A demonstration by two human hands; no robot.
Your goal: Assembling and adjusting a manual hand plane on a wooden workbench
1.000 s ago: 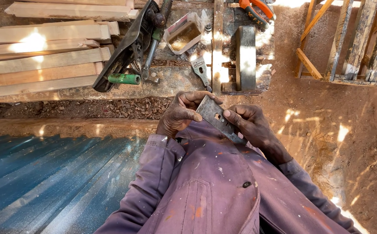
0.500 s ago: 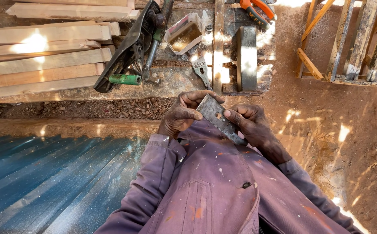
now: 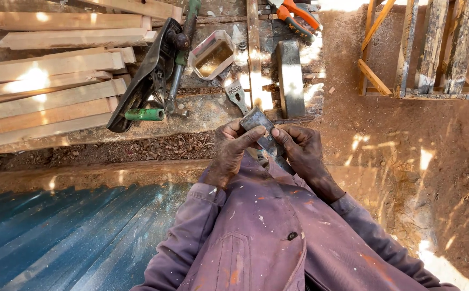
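Both hands meet just in front of the person's chest, over a purple, paint-flecked work garment [image 3: 267, 231]. Between them sits a flat grey metal blade [image 3: 260, 125], tilted so its broad end points up and away, toward the workbench. The left hand [image 3: 229, 153] wraps the blade's left edge, with the thumb laid across the flat face and the other fingers curled behind. The right hand [image 3: 302, 151] closes on the lower right part, its fingertips pressed against the blade's edge. So both hands are closed on this 1 piece, and the blade's lower end is hidden between the palms.

Beyond the hands, on the dusty bench, lie a small scraper [image 3: 237, 96], a dark block [image 3: 290, 78], a square tub [image 3: 211, 55], a black hand plane [image 3: 143, 81] and a green-handled tool [image 3: 144, 114]. Orange-handled pliers [image 3: 299, 15] lie at the top edge. Pale wooden boards [image 3: 51, 81] are stacked to the left, and blue corrugated sheet [image 3: 57, 237] lies below them.
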